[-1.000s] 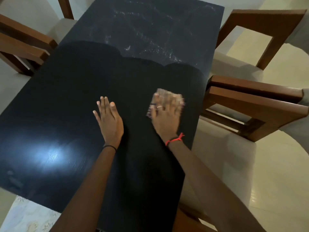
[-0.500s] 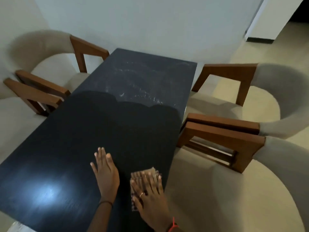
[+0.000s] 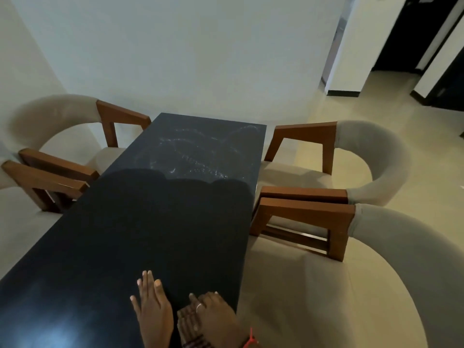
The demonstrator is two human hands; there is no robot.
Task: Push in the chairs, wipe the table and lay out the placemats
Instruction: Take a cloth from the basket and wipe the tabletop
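Observation:
A long dark table (image 3: 163, 222) runs away from me, with pale wipe streaks (image 3: 198, 156) on its far half. My left hand (image 3: 153, 307) lies flat on the near tabletop, fingers straight. Just to its right, my right hand (image 3: 216, 317) presses a brown striped cloth (image 3: 188, 327) onto the table; its fingers look curled over the cloth, which is mostly hidden beneath the hand. Two beige chairs with wooden arms stand on the right side (image 3: 364, 156) (image 3: 326, 285) and two on the left (image 3: 62, 126) (image 3: 22, 197), their seats close to the table edges.
A white wall (image 3: 175, 59) stands just beyond the table's far end. Tiled floor (image 3: 401, 101) opens to the right toward dark doorways (image 3: 411, 33). A glare patch (image 3: 65, 332) shines on the near left tabletop.
My right hand has dragged the cloth back toward me along the right side of the table. My head has lifted, bringing the wall and all the chairs into sight. The left hand stayed flat.

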